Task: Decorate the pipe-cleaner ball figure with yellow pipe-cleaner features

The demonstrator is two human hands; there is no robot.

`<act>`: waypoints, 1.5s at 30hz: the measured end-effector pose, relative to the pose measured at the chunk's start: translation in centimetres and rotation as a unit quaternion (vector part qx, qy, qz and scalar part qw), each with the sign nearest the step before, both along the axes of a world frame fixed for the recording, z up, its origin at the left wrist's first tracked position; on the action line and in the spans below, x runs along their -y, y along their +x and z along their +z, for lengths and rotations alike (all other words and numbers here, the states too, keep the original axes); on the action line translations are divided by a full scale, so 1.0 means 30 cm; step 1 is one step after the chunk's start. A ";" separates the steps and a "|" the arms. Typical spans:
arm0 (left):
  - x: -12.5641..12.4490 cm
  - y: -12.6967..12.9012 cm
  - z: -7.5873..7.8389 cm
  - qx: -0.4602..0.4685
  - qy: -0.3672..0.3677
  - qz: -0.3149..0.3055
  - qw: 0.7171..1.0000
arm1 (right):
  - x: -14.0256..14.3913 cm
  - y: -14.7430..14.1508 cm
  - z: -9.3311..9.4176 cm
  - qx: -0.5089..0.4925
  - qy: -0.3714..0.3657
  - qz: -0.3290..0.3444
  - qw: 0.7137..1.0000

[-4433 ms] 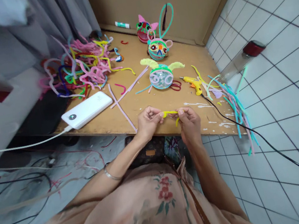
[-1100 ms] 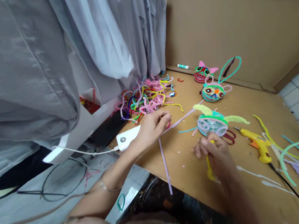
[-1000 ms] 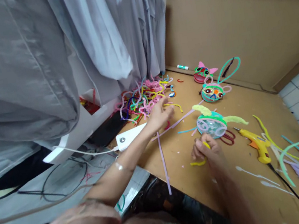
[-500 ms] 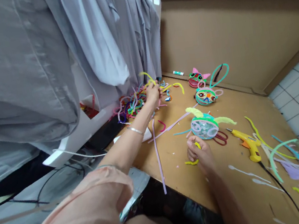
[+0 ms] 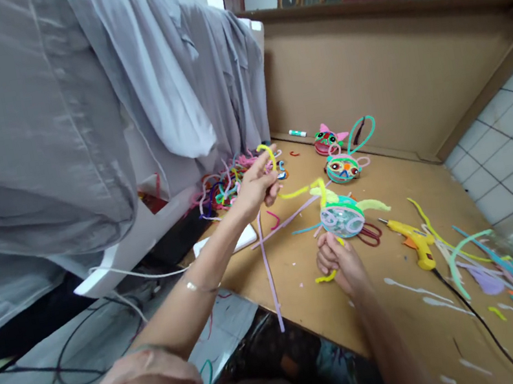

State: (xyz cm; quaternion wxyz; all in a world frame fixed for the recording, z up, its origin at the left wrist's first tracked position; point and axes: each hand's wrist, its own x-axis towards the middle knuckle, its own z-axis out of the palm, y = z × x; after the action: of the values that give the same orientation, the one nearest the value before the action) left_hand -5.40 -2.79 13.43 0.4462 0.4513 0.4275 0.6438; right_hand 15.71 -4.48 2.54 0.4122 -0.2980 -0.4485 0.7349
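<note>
One long yellow pipe cleaner (image 5: pixel 295 194) — pinched in our left hand (image 5: pixel 256 187) — runs rightward, its end bending toward our right hand (image 5: pixel 339 261), whose curled fingers clamp a second yellow pipe cleaner (image 5: pixel 327 278).

left hand (image 5: pixel 258 185)'s got a long bendy yellow stem (image 5: pixel 296 192) poking out both sides of its grip, near that tangled colourful pile (image 5: pixel 224 191). right hand (image 5: pixel 341 261) is pinching a shorter yellow piece (image 5: pixel 327 278) right by the clear critter (image 5: pixel 341 221) with green trim, and I see a yellow glue gun (image 5: pixel 421 248) lying on the table (image 5: pixel 417 329)
</note>
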 end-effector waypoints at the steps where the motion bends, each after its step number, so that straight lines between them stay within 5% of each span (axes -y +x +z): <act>1: 0.035 0.007 -0.009 0.006 -0.006 -0.032 0.999 | -0.003 0.003 -0.001 -0.005 0.000 0.001 1.000; 7: 0.177 0.032 -0.048 0.009 -0.063 -0.138 0.988 | 0.001 0.000 0.003 -0.008 0.016 0.007 1.000; 13: 0.247 0.132 -0.167 -0.022 -0.154 -0.299 0.941 | 0.019 -0.003 0.021 -0.065 -0.004 0.073 0.995; 25: 0.284 0.190 -0.284 0.046 -0.201 -0.324 0.923 | 0.011 -0.004 -0.009 -0.055 0.014 -0.006 0.998; 36: 0.337 0.235 -0.303 0.048 -0.188 -0.265 0.944 | 0.026 -0.025 0.018 -0.049 0.031 -0.061 0.996; 45: 0.383 0.205 -0.295 0.080 -0.238 -0.284 0.925 | 0.015 0.029 -0.002 -0.091 -0.007 -0.158 0.983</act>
State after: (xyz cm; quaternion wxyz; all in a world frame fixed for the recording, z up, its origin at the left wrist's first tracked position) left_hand 0.75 -14.29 4.58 0.7376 0.3811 0.3847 0.4034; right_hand 16.59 -4.94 2.49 0.5605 -0.2997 -0.3511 0.6875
